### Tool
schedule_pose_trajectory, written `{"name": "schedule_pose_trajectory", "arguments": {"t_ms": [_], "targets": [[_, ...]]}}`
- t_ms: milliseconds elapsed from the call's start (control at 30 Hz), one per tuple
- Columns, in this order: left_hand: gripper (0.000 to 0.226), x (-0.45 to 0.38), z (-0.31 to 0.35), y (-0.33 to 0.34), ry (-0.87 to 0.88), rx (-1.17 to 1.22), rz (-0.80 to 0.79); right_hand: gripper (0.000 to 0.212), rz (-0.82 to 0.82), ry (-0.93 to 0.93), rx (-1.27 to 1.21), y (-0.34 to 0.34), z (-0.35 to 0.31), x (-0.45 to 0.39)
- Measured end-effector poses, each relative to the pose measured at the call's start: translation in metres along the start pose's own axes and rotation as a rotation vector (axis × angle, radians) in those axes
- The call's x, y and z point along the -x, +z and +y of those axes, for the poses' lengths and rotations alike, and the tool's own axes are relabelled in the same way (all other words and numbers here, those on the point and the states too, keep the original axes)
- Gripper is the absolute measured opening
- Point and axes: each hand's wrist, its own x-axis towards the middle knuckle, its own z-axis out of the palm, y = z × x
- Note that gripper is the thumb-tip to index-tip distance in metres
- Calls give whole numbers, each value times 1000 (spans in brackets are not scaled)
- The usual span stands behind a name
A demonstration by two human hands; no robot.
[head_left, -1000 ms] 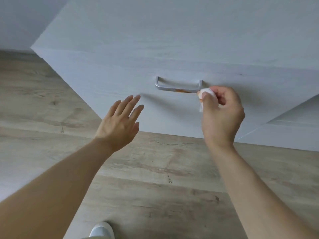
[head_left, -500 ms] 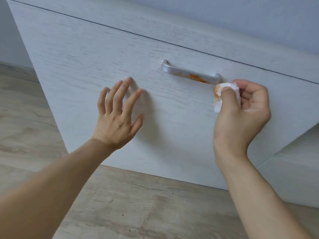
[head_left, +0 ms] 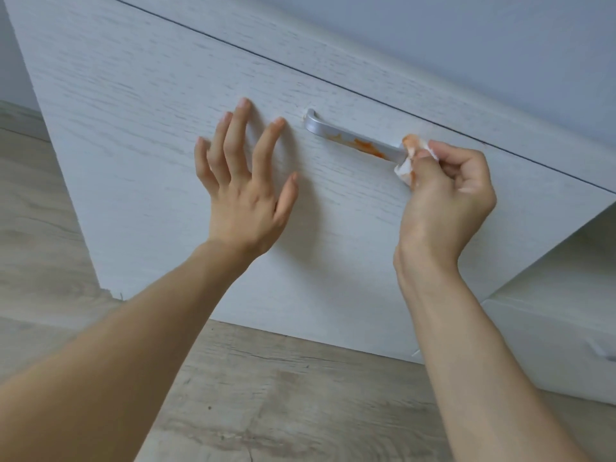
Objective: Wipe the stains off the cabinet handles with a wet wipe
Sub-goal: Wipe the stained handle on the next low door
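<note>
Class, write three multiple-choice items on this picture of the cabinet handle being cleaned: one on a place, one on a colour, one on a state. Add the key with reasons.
1. Where is the wet wipe?
A. at the handle's right end
B. on the floor
C. under the left hand

2. What colour are the stains on the handle?
A. green
B. orange
C. black

3. How is the left hand?
A. gripping the handle
B. clenched in a fist
C. open, fingers spread, at the drawer front

Key: 1 A, the right hand pinches it there. 2 B, orange smears mark the bar. 3 C, its fingers are straight and hold nothing.
</note>
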Motion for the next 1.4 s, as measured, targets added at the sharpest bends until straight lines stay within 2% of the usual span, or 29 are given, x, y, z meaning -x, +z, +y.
{"name": "schedule_pose_trajectory", "arguments": {"t_ms": [100, 200, 367, 500, 633, 767, 867, 967, 1300, 1400], "targets": [[54, 2, 2, 4, -10, -6, 38, 10, -17, -18, 58, -1, 7, 1], [51, 0, -3, 6, 19, -62, 66, 16, -41, -66, 98, -3, 12, 1], [51, -15, -24, -7, 218, -137, 19, 16, -109, -73, 43, -10, 18, 10], [51, -25, -31, -10, 289, -147, 23, 30, -86, -93, -22, -6, 17, 16], [49, -23, -19, 1, 207, -109, 114, 24, 32, -75, -137, 3, 14, 12], [47, -20, -2, 12, 67, -4, 179, 9, 17, -23, -183, 4, 13, 14], [46, -21, 5, 19, 10, 32, 216, 15, -39, -3, -159, 0, 15, 18], [47, -21, 9, 22, -4, 42, 236, 26, -96, -54, -58, -5, 16, 19], [49, -18, 5, 21, 42, 48, 209, 9, 17, -113, 38, 1, 13, 4], [50, -18, 5, 22, 37, 17, 214, 11, 6, -117, 58, 3, 14, 7]]}}
